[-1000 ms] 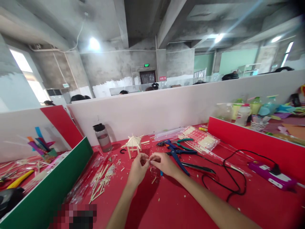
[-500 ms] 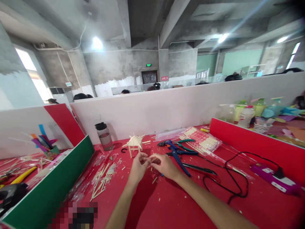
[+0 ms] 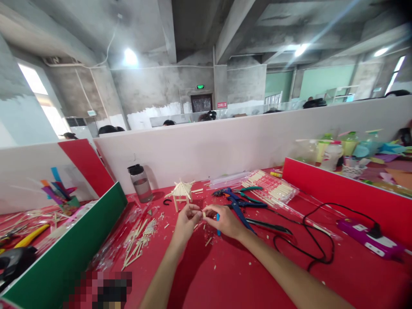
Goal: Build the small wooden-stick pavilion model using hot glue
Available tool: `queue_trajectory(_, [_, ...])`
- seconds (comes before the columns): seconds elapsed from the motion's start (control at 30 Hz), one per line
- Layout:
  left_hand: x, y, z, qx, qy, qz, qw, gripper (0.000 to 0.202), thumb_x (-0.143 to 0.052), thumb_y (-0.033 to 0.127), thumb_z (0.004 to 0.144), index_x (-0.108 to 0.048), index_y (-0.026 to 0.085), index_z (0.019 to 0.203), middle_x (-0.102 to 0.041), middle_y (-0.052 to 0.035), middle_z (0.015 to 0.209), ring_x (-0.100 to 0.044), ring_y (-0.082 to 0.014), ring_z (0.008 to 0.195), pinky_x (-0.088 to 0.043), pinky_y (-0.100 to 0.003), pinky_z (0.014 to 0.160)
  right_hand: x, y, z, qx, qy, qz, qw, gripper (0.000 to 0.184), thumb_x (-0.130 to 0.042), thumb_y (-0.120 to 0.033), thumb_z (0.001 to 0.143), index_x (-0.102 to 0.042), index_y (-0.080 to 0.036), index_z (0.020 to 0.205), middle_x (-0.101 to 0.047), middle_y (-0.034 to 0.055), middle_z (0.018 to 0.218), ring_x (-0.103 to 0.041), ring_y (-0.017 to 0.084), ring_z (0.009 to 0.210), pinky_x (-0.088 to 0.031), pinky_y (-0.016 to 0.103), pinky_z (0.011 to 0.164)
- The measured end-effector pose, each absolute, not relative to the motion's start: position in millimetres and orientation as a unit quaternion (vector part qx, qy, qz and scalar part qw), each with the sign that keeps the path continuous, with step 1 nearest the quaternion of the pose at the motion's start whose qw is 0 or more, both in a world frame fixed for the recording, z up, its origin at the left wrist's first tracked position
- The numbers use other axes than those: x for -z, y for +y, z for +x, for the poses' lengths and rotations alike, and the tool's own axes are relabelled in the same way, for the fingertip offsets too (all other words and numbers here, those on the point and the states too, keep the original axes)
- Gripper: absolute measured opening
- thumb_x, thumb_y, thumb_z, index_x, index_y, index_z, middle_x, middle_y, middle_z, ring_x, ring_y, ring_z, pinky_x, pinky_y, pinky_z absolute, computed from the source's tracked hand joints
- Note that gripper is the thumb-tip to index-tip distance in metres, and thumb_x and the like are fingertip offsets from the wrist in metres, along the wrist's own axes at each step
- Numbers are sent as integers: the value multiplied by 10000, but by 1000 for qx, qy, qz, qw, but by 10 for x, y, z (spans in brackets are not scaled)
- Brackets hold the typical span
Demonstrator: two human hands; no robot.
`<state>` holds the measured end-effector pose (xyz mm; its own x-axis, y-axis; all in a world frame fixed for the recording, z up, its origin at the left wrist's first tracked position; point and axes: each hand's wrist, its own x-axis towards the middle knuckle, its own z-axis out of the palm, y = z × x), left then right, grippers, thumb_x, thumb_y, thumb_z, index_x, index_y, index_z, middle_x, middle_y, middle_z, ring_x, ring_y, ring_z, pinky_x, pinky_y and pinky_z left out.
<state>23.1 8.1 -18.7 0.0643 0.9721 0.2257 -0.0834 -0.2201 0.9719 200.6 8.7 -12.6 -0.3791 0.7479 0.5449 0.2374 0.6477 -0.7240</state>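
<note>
Over the red tabletop, my left hand (image 3: 186, 221) and my right hand (image 3: 224, 221) meet fingertip to fingertip, both pinched. A short pale wooden stick piece (image 3: 204, 214) shows at the right fingertips. Whether the left fingertips also grip it, I cannot make out. A blue stick-like thing (image 3: 218, 225) shows at my right hand's fingers; whether they hold it is unclear. Just beyond my left hand stands a small pavilion model (image 3: 182, 191) of wooden sticks, with a peaked roof on legs. Blue-handled pliers (image 3: 238, 212) lie beyond my right hand.
Stick offcuts (image 3: 138, 244) and plastic wrap lie left, near a green divider (image 3: 71, 253). A water bottle (image 3: 140, 184) stands behind. Bundled sticks (image 3: 273, 186), a black-handled tool (image 3: 270, 226), a black cord (image 3: 304, 253) and a purple power strip (image 3: 367, 240) lie right.
My fingers have shifted slightly, and the small wooden piece shows more plainly between them. More of the blue thing at my right hand is visible. The pavilion model stays in place.
</note>
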Motion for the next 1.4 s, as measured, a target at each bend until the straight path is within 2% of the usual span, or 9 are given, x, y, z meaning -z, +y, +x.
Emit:
queue_trajectory(0.43, [179, 75, 212, -525, 415, 573, 473, 370, -816, 398, 633, -601, 154, 809, -661, -8, 652, -593, -126, 604, -424, -228, 610, 88, 53, 2020, -276, -788, -314, 452, 171, -645, -250, 842, -699, -201, 997, -723, 37, 896, -653, 148, 743, -513, 246, 694])
queue_trajectory(0.87, [200, 107, 210, -531, 407, 579, 465, 368, -823, 406, 617, -619, 155, 793, -654, -8, 648, -590, -131, 596, -418, -234, 607, 124, 80, 2020, -274, -789, -299, 461, 191, -636, -149, 796, -686, -190, 975, -714, 33, 873, -652, 141, 730, -519, 243, 697])
queue_trajectory(1.4, [131, 50, 245, -525, 404, 575, 480, 385, -831, 412, 590, -609, 161, 781, -638, 5, 635, -570, -116, 584, -415, -229, 594, 156, 107, 2040, -257, -802, -292, 453, 138, -622, -220, 847, -652, -188, 978, -666, 12, 814, -610, 129, 694, -494, 233, 673])
